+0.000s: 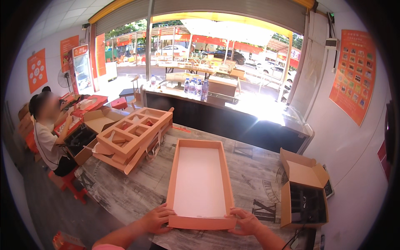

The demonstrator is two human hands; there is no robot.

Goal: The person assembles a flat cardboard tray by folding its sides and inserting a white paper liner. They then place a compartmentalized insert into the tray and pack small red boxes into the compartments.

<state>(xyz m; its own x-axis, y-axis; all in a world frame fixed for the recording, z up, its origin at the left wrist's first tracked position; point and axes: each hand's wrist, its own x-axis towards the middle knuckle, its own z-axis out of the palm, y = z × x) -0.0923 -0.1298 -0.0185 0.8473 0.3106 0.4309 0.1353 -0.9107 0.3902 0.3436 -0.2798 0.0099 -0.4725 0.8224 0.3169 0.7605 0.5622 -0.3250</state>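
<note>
A shallow, open cardboard tray point(200, 179) with brown walls and a white inner bottom lies lengthwise on the wooden-patterned table point(137, 196) in front of me. My left hand point(158, 218) grips its near left corner, fingers over the side wall. At the near right corner, my right hand point(246, 221) holds the tray with its fingertips at the rim. The inside holds nothing that I can see.
Cardboard inserts with square cut-outs point(135, 129) are stacked at the left. An open carton with black contents point(306, 204) stands at the right. Water bottles point(196, 88) stand on the counter beyond. A co-worker point(48, 129) sits at far left beside another open carton point(79, 143).
</note>
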